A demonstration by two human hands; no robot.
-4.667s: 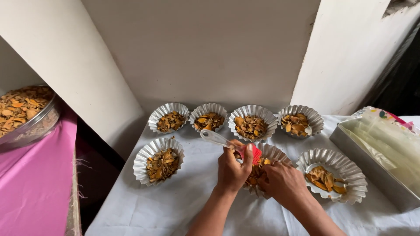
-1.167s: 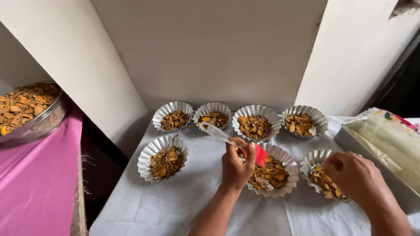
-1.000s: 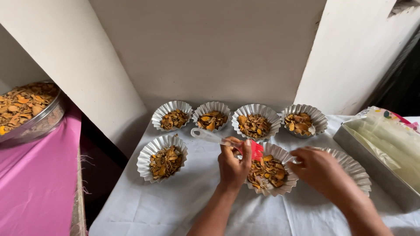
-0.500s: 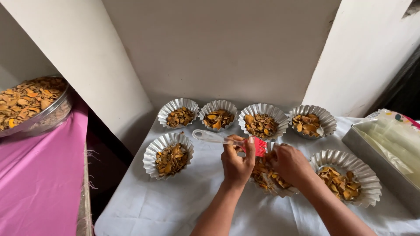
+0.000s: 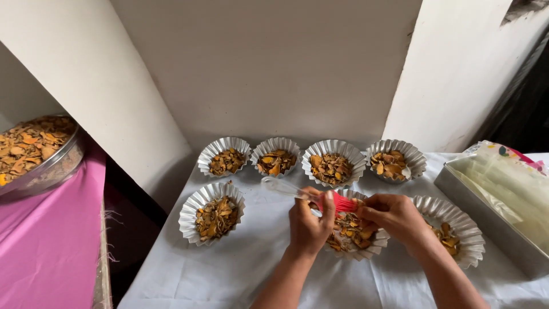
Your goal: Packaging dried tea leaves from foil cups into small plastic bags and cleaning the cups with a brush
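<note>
My left hand (image 5: 309,220) grips a brush with a clear handle (image 5: 281,187) and red bristles (image 5: 345,203), held over the middle front foil cup (image 5: 353,233) of orange-brown dried pieces. My right hand (image 5: 393,216) is at the red bristles, fingertips pinching them above the same cup. Several fluted foil cups hold the same dried pieces: a back row (image 5: 334,162) and a front left cup (image 5: 211,212). A front right cup (image 5: 454,229) lies partly behind my right wrist.
The cups stand on a white cloth (image 5: 229,274). A metal tray (image 5: 492,220) with clear plastic bags is at the right. A large steel bowl (image 5: 37,157) of dried pieces rests on a pink cloth (image 5: 48,240) at the left. White walls rise behind.
My right hand came in from the front right cup to the red bristles. My left hand kept the brush over the middle cup. The view tilted slightly.
</note>
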